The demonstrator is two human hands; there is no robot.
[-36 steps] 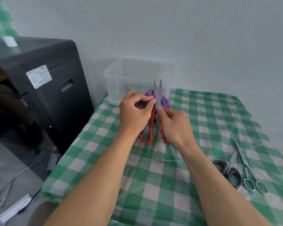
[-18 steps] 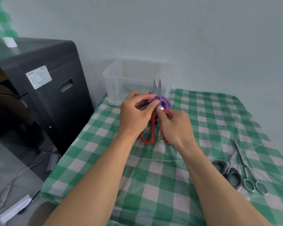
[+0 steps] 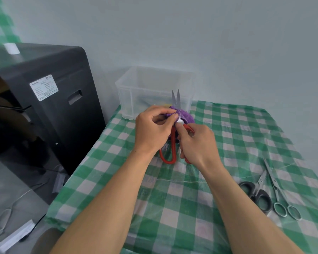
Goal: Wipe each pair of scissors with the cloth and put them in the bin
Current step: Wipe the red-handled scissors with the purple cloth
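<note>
At the left, off the desk, stands a black machine [image 3: 50, 114] with a white label [image 3: 44, 88] on its side. The desk [image 3: 173, 208] wears a green and white checked cover under clear plastic. On its far left corner, against the wall, sits the clear plastic bin [image 3: 126, 99]. Faint shapes lie in its bottom, too blurred to name.

Just in front of the bin, raised above the desk, the left hand [image 3: 152, 131] has its grip clamped on the purple cloth [image 3: 186, 117]. Thumb and forefinger pinch the cloth against the base of the blades of the red-handled scissors [image 3: 173, 143]. These scissors stand nearly upright. Their two blade tips [image 3: 176, 98] point up, a little apart, and show against the bin's near wall. The red loops hang below the hands.

The right hand [image 3: 198, 143] touches the left at the fingertips. Its grip is clamped on the right red handle, with the fingers curled round it and the loop showing past the knuckles.

Near the right edge of the desk, well apart from the hands, lie two more pairs flat on the cover. The black-handled scissors [image 3: 255, 192] are on the left. The all-metal scissors [image 3: 274, 183] lie just beside them on the right. Both have their handles toward the near edge, and their blades cross.
</note>
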